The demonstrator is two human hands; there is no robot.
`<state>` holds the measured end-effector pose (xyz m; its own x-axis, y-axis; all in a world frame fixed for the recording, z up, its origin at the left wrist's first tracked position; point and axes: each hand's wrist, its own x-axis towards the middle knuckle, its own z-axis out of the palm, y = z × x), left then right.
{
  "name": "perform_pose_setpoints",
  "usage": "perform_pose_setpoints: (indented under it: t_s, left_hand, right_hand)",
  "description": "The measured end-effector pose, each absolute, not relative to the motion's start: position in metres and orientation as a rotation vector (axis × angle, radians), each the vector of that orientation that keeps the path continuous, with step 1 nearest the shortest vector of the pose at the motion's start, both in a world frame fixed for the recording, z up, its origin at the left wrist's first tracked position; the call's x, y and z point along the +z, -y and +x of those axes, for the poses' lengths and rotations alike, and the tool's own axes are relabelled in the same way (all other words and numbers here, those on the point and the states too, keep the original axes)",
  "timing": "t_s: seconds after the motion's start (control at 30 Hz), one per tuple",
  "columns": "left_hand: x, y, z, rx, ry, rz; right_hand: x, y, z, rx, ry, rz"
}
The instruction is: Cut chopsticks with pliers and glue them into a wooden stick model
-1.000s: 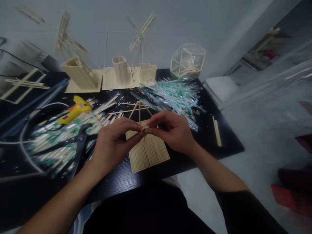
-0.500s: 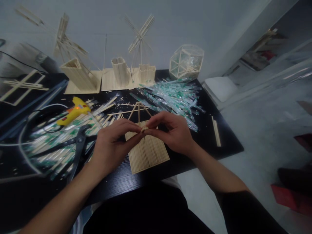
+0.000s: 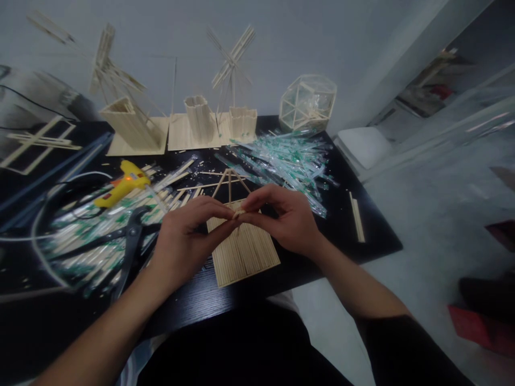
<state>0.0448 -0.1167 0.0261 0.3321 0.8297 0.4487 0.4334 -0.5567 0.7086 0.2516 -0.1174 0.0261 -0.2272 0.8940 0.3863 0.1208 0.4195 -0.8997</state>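
My left hand (image 3: 189,230) and my right hand (image 3: 284,217) meet fingertip to fingertip above a flat panel of wooden sticks (image 3: 245,252). Both are closed in a pinch on a small pale wooden piece (image 3: 238,213), mostly covered by the fingers. Just behind them a frame of thin wooden sticks (image 3: 229,185) rises to a point at the panel's far end; its lower parts are hidden by my hands. Left of my left hand lie black-handled pliers (image 3: 132,230).
A yellow glue gun (image 3: 124,185) rests on wrapped sticks (image 3: 94,252) at left. Empty-looking plastic wrappers (image 3: 287,158) heap behind my right hand. Stick-built models (image 3: 131,126) and a faceted frame (image 3: 309,103) stand along the wall. Loose sticks (image 3: 356,217) lie near the right edge.
Both hands keep the same pinch in the same place. Only a slight shift of the camera view shows.
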Motion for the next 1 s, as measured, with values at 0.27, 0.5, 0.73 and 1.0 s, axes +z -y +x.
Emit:
perform_pose_setpoints:
  t_s: [0.27,0.5,0.73,1.0]
  left_hand:
    - [0.0276,0.1165,0.0453,1.16,-1.076,2.122]
    - [0.0262,0.1163,0.0459,1.18,-1.036,2.134]
    - [0.0269,0.116,0.044,1.156,-1.04,2.119]
    - [0.0251,0.1163,0.0445,1.158,-1.052,2.121]
  right_hand:
    - [0.0273,0.1172,0.2511,0.95,1.635,-0.902]
    - [0.0256,0.1173,0.2513,0.951,1.64,-0.864]
    - [0.0264,0.1169,0.2512,0.933,1.651,-0.877]
    - [0.027,0.1171,0.252,0.916,1.668,-0.881]
